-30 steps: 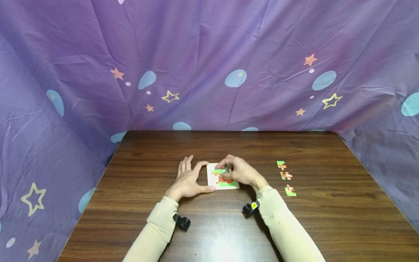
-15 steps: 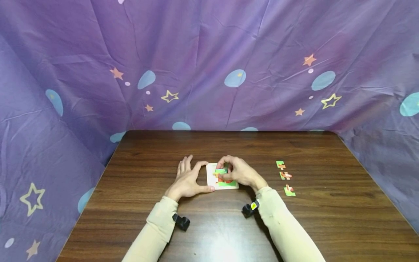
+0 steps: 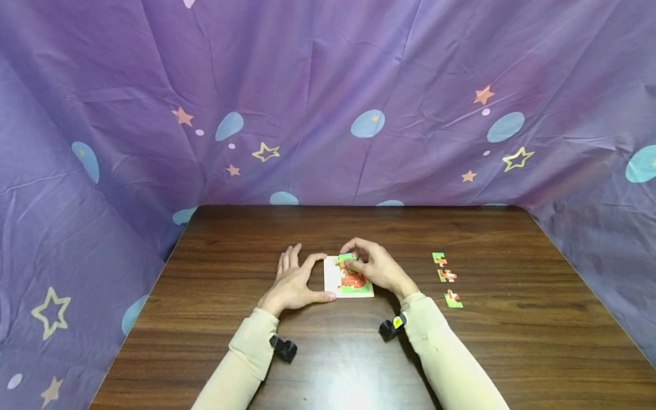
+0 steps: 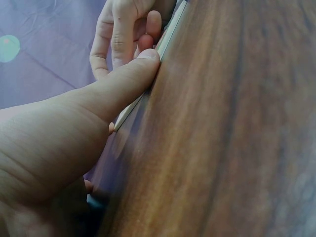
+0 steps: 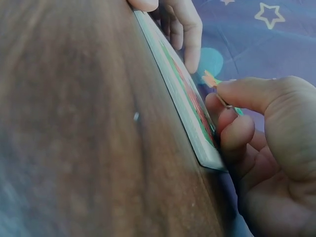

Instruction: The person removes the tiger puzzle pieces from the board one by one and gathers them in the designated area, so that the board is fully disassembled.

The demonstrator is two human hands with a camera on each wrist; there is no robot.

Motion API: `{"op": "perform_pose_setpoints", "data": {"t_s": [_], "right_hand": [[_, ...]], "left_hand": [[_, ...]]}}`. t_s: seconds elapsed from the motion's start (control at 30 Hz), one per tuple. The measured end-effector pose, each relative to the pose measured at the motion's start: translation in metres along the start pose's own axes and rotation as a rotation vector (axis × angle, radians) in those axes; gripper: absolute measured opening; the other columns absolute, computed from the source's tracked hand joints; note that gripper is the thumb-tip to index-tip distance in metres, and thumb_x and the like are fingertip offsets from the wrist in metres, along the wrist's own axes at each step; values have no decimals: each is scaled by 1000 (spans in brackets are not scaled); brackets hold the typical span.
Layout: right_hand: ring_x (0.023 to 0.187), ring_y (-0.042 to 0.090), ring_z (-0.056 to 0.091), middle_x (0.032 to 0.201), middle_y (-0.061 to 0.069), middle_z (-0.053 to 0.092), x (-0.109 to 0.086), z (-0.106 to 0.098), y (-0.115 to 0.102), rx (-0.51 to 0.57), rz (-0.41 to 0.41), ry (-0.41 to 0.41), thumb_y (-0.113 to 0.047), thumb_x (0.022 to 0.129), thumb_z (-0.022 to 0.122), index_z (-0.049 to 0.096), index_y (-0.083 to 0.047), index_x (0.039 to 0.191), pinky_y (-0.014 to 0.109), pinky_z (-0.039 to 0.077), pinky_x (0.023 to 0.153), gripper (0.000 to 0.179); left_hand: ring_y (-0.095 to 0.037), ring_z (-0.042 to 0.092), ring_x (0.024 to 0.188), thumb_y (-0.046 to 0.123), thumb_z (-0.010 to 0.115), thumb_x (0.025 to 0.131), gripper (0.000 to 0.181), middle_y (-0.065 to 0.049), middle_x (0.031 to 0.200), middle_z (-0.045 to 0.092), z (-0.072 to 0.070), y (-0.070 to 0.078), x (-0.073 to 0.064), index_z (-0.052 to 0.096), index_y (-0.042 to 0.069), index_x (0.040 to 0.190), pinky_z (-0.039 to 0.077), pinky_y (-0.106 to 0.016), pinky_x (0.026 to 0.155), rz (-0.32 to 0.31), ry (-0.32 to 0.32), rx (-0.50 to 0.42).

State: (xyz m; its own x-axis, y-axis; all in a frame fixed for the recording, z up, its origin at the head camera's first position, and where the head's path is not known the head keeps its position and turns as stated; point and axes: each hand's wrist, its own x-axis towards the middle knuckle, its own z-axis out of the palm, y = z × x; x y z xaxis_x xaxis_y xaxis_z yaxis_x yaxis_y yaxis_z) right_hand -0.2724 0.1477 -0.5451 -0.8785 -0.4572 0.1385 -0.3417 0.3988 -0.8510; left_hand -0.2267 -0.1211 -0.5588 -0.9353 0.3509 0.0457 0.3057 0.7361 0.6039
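Observation:
A small white-framed puzzle board (image 3: pixel 330 278) lies on the table between the hands, with red and green pieces fitted on its right part. My left hand (image 3: pixel 294 285) holds the board at its left side, thumb on the near corner and index finger at the far corner, the other fingers spread. Above the board's far side, my right hand (image 3: pixel 380 269) pinches a puzzle piece (image 5: pixel 211 80) between thumb and fingers. In the right wrist view this piece is tilted and raised off the board. Part of the picture is hidden behind the right fingers.
Three loose puzzle pieces lie to the right in a column: a far piece (image 3: pixel 439 258), a middle piece (image 3: pixel 447 275) and a near piece (image 3: pixel 453 299). A purple cloth (image 3: pixel 328 102) hangs behind and beside the brown wooden table (image 3: pixel 246 233).
My right hand has lifted and shifted slightly toward the far edge of the board with the puzzle piece, uncovering more of the red picture. The left hand stays in place.

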Motion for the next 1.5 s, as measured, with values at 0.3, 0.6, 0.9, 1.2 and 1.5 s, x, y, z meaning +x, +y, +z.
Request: {"op": "perform_pose_setpoints", "data": {"t_s": [0.3,0.6,0.9,1.2,1.5], "right_hand": [[72,12,58,91,3,73,-2,-4,-1,17,18,-17,-11,99,84,83,-15,117,23,48,62,18],[68,11,56,72,-3,63,-3,-3,-4,-62,20,-40,-7,94,88,85,-13,113,22,44,56,21],[69,10,58,76,-5,64,-3,-2,-7,-195,-18,-60,-7,92,88,82,-16,113,24,48,61,24],[78,13,63,96,5,68,-7,-8,-9,-133,-18,-173,-1,90,85,78,-12,127,25,54,68,39],[90,16,61,112,4,65,-9,-11,-9,-190,-1,-135,-10,98,85,80,-17,129,29,54,76,32]], "left_hand": [[-52,-4,169,64,95,79,103,-32,181,5,-1,1,1,46,34,165,-5,-65,136,-2,4,-5],[-52,-5,169,63,96,80,104,-33,181,5,-1,2,0,45,34,166,-6,-64,137,-15,-12,1],[-52,-4,169,63,95,80,103,-33,181,5,0,1,0,45,33,165,-4,-66,136,-2,-2,2],[-53,-4,169,63,96,80,104,-34,180,5,0,-1,-1,45,33,165,-3,-68,136,4,5,-1],[-53,-3,168,62,96,80,103,-34,180,6,0,1,-1,45,33,165,-3,-69,135,4,0,8]]}}
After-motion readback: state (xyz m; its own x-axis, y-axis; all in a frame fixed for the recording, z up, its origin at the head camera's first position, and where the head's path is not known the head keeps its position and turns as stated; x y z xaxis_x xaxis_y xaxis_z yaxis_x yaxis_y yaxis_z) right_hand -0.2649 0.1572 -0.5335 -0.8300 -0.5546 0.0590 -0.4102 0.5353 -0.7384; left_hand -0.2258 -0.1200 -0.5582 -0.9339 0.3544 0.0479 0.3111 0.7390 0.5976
